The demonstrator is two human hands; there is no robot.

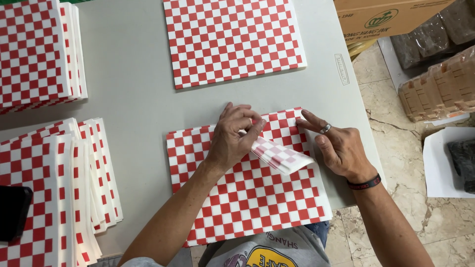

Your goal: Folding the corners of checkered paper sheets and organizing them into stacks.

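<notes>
Near the table edge (346, 99), left hand (232, 141) pinching folded checkered sheets (279, 155), right hand (339, 148) open.

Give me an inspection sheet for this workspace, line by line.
Surface: grey table, flat, mostly covered by paper.
Job's things: front stack of red-and-white checked sheets; its top-right corner is folded back into a lifted flap.
Clutter: second checked stack at the far edge; more checked stacks at far left; fanned folded sheets at near left; a black object at the left edge.
Grippers: left hand pinches the flap; right hand, with ring and black wristband, rests fingers on the stack, holding nothing.
Cables: nothing seen.
Surroundings: marble floor, cardboard box, wrapped bundles.
</notes>
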